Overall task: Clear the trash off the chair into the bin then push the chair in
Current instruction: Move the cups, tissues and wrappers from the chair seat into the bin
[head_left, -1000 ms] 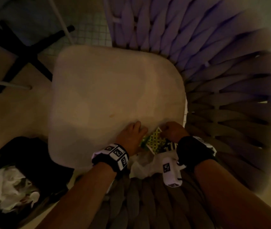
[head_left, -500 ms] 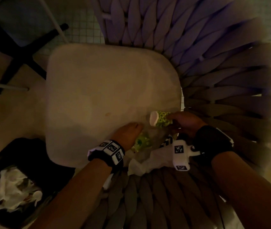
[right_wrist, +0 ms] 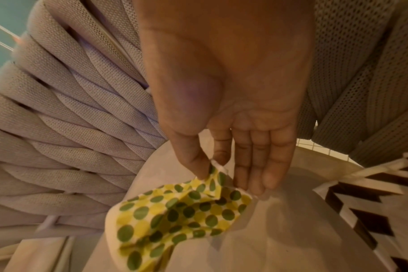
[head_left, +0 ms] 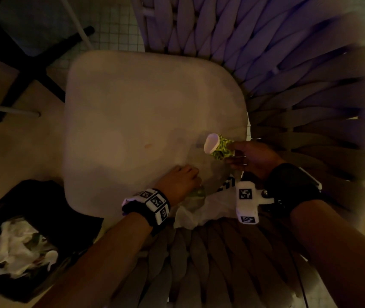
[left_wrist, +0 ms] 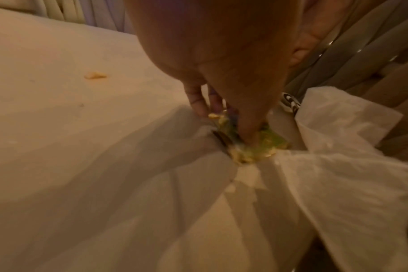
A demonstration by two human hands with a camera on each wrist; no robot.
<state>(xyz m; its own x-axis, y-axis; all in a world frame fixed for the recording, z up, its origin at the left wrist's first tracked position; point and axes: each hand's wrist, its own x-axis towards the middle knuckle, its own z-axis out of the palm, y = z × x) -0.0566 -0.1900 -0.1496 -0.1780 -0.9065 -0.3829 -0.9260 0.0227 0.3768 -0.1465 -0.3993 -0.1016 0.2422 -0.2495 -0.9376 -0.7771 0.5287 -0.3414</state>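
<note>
A crushed paper cup (head_left: 219, 146) with green and yellow dots hangs above the right side of the pale chair seat (head_left: 143, 121). My right hand (head_left: 232, 150) pinches the cup's rim (right_wrist: 216, 170) between thumb and forefinger, and the other fingers are straight. My left hand (head_left: 190, 178) is down at the seat's near edge. Its thumb and fingers (left_wrist: 198, 106) grip a crumpled green and yellow wrapper (left_wrist: 268, 145). White paper (head_left: 203, 210) lies under and beside that wrapper. The black bin (head_left: 50, 203) stands on the floor at lower left.
The bin holds crumpled white paper (head_left: 19, 247). A black-and-white patterned scrap (right_wrist: 373, 202) lies on the seat by my right wrist. A small orange crumb (left_wrist: 94, 75) sits mid-seat. The chair's woven strap back (head_left: 288, 96) curves round right and near sides. A black table base (head_left: 28, 61) stands at far left.
My right hand has lifted the dotted cup off the seat, up and to the right. My left hand has stayed low on the green wrapper.
</note>
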